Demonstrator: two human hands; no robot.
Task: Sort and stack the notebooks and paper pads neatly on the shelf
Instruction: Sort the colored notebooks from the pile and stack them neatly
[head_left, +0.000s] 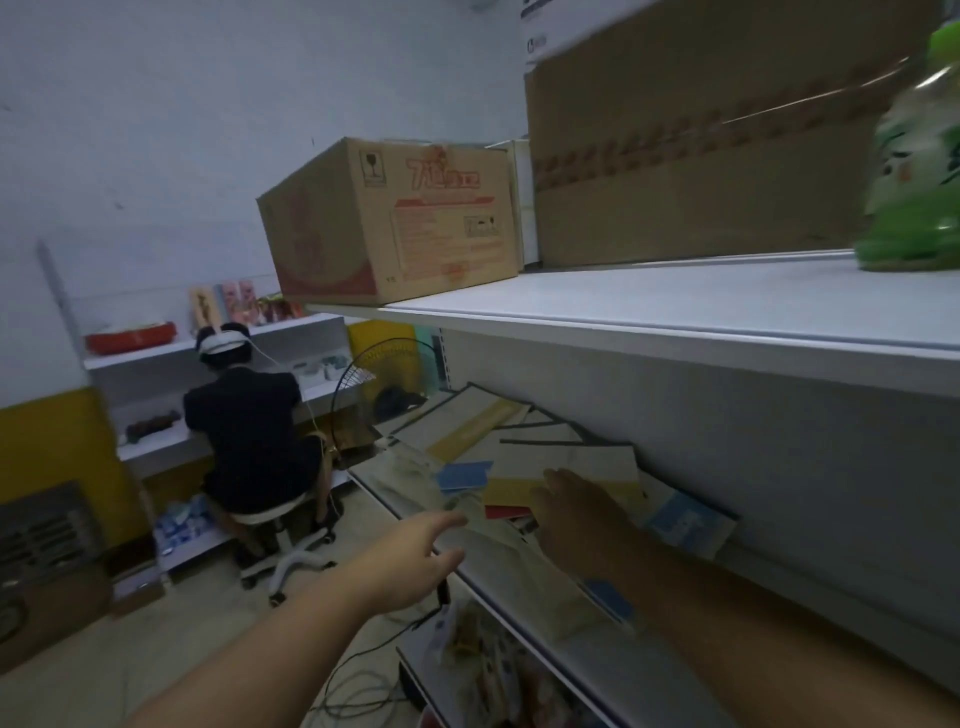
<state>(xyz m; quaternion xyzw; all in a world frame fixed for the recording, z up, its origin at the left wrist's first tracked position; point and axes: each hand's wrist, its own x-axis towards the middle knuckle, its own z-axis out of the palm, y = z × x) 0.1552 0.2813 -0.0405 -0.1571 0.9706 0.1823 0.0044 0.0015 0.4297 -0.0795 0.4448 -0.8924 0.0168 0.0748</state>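
Note:
Several notebooks and paper pads lie scattered and overlapping on the middle shelf. Among them are a white-and-yellow pad, a small blue notebook, a light blue pad and long pale pads further back. My left hand reaches toward the shelf's front edge with fingers straight, holding nothing. My right hand lies flat on the pile near the yellow pad, fingers extended. The image is blurred, so exact contact is hard to judge.
The upper shelf carries two cardboard boxes and a green bottle. A lower shelf holds packaged goods. A seated person, a fan and floor cables are to the left.

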